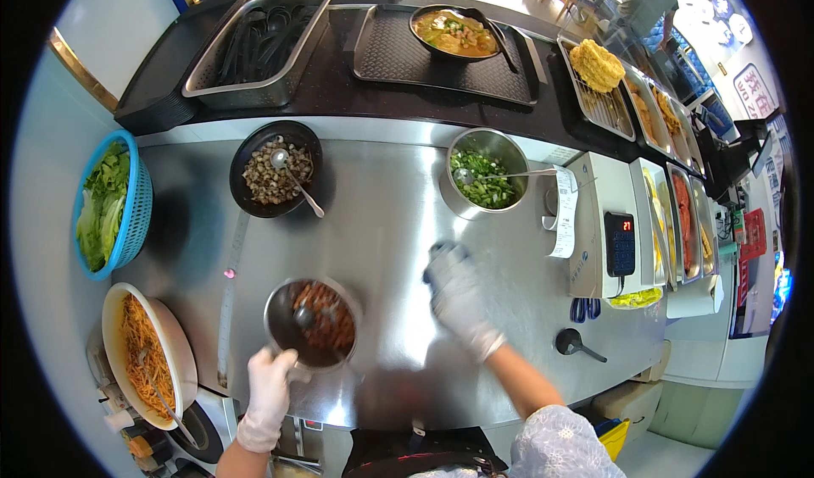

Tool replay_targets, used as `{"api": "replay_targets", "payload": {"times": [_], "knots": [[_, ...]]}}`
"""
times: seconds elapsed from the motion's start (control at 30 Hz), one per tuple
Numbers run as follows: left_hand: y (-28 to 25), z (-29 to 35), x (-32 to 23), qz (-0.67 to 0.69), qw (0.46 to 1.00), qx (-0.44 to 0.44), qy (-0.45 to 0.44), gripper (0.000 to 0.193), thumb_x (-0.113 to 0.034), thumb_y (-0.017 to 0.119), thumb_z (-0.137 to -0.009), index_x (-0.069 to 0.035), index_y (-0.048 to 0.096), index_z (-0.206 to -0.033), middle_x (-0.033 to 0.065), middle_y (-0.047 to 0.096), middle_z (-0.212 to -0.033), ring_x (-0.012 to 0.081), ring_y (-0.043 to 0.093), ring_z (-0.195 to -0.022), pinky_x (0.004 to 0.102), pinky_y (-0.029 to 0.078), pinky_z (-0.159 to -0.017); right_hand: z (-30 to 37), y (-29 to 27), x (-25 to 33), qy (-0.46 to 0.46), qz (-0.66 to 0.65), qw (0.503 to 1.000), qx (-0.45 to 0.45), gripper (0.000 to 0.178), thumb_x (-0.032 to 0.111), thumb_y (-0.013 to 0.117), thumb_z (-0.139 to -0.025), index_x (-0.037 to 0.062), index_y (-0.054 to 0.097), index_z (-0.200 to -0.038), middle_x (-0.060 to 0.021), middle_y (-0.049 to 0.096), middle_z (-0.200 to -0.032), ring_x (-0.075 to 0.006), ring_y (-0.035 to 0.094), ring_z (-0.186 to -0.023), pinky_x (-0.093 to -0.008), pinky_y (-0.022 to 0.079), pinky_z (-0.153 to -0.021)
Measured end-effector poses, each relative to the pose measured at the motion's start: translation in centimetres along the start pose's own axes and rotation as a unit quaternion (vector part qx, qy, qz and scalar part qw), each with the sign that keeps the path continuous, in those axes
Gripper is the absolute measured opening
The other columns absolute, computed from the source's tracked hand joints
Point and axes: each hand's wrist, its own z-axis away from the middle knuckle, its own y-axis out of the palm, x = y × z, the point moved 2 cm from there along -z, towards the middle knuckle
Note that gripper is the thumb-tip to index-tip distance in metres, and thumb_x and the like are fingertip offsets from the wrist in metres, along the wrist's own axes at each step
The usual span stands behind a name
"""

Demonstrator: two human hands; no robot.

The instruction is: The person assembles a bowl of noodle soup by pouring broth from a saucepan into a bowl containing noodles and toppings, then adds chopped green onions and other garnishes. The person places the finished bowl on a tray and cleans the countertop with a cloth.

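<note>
My left hand (264, 397), in a clear glove, is closed at the near left rim of a round steel pot (356, 304). Reddish-brown chopped food (326, 325) lies in the pot with a metal spoon (303, 317). My gloved right hand (458, 296) presses a dark grey-blue cloth (432, 266) onto the steel counter (390, 215), right of the pot; its fingers are partly hidden. Farther back are a black bowl (240, 191) of diced food with a spoon (307, 198) and a steel pot (462, 204) of chopped greens with a ladle (517, 174).
At left stand a blue basket (136, 211) of lettuce and a white bowl (182, 359) of orange shreds. A soup bowl (458, 52) sits on a black tray (390, 54) on the back ledge. Right are a receipt (563, 215), a dark timer (621, 242) and a black ladle (570, 341).
</note>
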Motion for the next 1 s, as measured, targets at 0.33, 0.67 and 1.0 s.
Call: {"api": "replay_targets", "payload": {"times": [0.33, 0.67, 1.0], "knots": [[16.2, -11.6, -3.6, 0.108, 0.994, 0.021, 0.008, 0.023, -0.013, 0.055, -0.088, 0.006, 0.055, -0.101, 0.0148, 0.064, -0.088, 0.0255, 0.067, -0.077, 0.0346, 0.057, -0.071, 6.3, -1.0, -2.3, 0.037, -0.110, 0.993, 0.023, 0.046, -0.002, 0.056, -0.072, -0.0025, 0.050, -0.118, -0.0214, 0.050, -0.121, -0.0394, 0.043, -0.122, -0.0438, 0.031, -0.110], [20.7, -17.6, -5.2, 0.173, 0.985, -0.023, 0.019, 0.021, -0.016, 0.060, -0.090, 0.002, 0.053, -0.096, 0.0129, 0.061, -0.091, 0.0264, 0.066, -0.084, 0.0368, 0.056, -0.077, 6.7, 2.2, 5.6, -0.122, -0.119, 0.985, 0.039, 0.042, 0.010, 0.057, -0.082, -0.0001, 0.052, -0.123, -0.0160, 0.052, -0.126, -0.0312, 0.046, -0.123, -0.0453, 0.030, -0.111], [15.4, -9.1, -2.9, -0.013, 0.995, 0.015, 0.096, 0.034, -0.028, 0.056, -0.096, 0.004, 0.059, -0.107, 0.0111, 0.063, -0.093, 0.0206, 0.064, -0.084, 0.0317, 0.052, -0.075, 7.6, -1.4, -1.0, 0.094, -0.062, 0.991, -0.066, 0.043, 0.004, 0.054, -0.076, 0.0004, 0.054, -0.119, -0.0231, 0.048, -0.127, -0.0387, 0.045, -0.119, -0.0474, 0.034, -0.106]]}}
